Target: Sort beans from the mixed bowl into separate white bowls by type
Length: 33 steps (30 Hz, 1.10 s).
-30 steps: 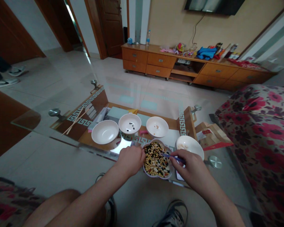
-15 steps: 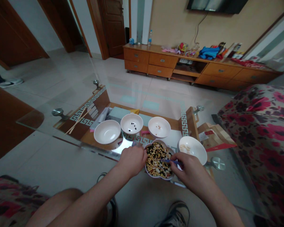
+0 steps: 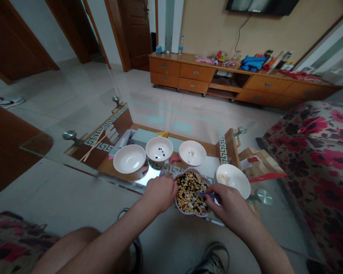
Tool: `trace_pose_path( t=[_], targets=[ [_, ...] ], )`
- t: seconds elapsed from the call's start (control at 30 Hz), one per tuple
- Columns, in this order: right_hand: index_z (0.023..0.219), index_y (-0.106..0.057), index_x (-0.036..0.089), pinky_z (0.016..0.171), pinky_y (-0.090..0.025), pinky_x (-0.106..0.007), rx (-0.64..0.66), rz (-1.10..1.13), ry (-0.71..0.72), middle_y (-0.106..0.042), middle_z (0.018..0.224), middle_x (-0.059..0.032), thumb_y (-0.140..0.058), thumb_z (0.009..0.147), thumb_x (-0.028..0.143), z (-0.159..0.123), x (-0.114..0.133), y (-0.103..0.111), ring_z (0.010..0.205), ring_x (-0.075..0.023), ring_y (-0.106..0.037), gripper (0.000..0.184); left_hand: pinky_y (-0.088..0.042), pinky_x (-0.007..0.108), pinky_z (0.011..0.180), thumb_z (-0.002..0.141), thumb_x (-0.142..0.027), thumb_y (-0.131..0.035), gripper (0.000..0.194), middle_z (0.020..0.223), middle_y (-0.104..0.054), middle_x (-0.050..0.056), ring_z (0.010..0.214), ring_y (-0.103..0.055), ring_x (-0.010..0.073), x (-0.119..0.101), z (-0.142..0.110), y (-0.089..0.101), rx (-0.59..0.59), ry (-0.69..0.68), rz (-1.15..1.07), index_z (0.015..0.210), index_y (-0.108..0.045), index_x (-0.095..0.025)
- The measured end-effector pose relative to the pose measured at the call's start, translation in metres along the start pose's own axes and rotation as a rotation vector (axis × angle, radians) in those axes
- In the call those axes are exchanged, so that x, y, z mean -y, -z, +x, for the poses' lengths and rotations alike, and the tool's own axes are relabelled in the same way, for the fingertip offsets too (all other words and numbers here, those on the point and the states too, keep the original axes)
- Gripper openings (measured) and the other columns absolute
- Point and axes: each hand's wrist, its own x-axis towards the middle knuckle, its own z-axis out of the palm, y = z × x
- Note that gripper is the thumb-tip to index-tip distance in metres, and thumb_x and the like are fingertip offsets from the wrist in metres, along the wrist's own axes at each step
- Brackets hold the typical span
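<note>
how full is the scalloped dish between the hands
Far from empty: yellow, black and pale pieces cover most of the scalloped dish, its rim showing. How deep, I cannot tell.

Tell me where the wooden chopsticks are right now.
In the head view, the wooden chopsticks lie on the left of the glass table, left of the leftmost bowl.

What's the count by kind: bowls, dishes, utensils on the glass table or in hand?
White round bowls: 4
Flower-shaped dish: 1
Wooden chopsticks: 2
Slim blue tool in right hand: 1
Total: 8
</note>
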Motion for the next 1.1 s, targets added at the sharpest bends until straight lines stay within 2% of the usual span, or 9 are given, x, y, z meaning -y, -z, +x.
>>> trace_pose_path(
  t=[0.2, 0.33, 0.7, 0.93, 1.1],
  targets=[
    [0.092, -0.074, 0.022, 0.068, -0.047, -0.033, -0.018, 0.016, 0.009, -0.077, 0.087, -0.0064, -0.053, 0.089, 0.029, -0.0002, -0.0020, -0.0046, 0.079, -0.0225, -0.070, 0.021, -0.055, 0.046, 0.076, 0.103, -0.041, -0.026, 0.052, 0.096, -0.076, 0.018, 0.088, -0.074, 0.0329, -0.0002, -0.0006, 0.0021, 0.003, -0.010, -0.002, 0.108, -0.072, -0.016],
    [0.092, -0.075, 0.022, 0.065, -0.046, -0.032, -0.038, 0.004, 0.017, -0.077, 0.086, -0.0067, -0.054, 0.089, 0.028, -0.0007, -0.0029, -0.0058, 0.075, -0.0220, -0.069, 0.022, -0.054, 0.045, 0.075, 0.103, -0.041, -0.027, 0.052, 0.096, -0.076, 0.018, 0.088, -0.074, 0.0331, -0.0005, -0.0005, 0.0024, 0.003, -0.014, -0.005, 0.104, -0.073, -0.017],
    [0.087, -0.072, 0.023, 0.065, -0.045, -0.031, 0.030, -0.017, 0.015, -0.075, 0.084, -0.0056, -0.053, 0.088, 0.025, -0.0020, 0.0014, -0.0016, 0.077, -0.0218, -0.069, 0.020, -0.055, 0.046, 0.074, 0.103, -0.041, -0.026, 0.053, 0.095, -0.076, 0.017, 0.086, -0.074, 0.0334, 0.0007, -0.0004, -0.0002, -0.014, -0.018, -0.002, 0.104, -0.073, -0.017],
    [0.088, -0.072, 0.023, 0.065, -0.044, -0.031, -0.005, -0.032, -0.006, -0.076, 0.085, -0.0056, -0.054, 0.088, 0.027, -0.0013, 0.0018, -0.0034, 0.076, -0.0218, -0.069, 0.018, -0.056, 0.047, 0.071, 0.102, -0.041, -0.027, 0.053, 0.093, -0.077, 0.017, 0.085, -0.074, 0.0348, 0.0011, -0.0009, 0.0003, -0.029, -0.022, 0.011, 0.102, -0.073, -0.017],
    [0.089, -0.071, 0.022, 0.068, -0.047, -0.033, 0.004, -0.036, -0.008, -0.076, 0.088, -0.0071, -0.052, 0.090, 0.027, -0.0008, -0.0006, -0.0037, 0.082, -0.0240, -0.071, 0.020, -0.055, 0.045, 0.073, 0.103, -0.041, -0.027, 0.052, 0.093, -0.076, 0.017, 0.086, -0.074, 0.0329, 0.0008, -0.0010, 0.0000, -0.021, -0.015, 0.002, 0.102, -0.073, -0.017]
  ],
)
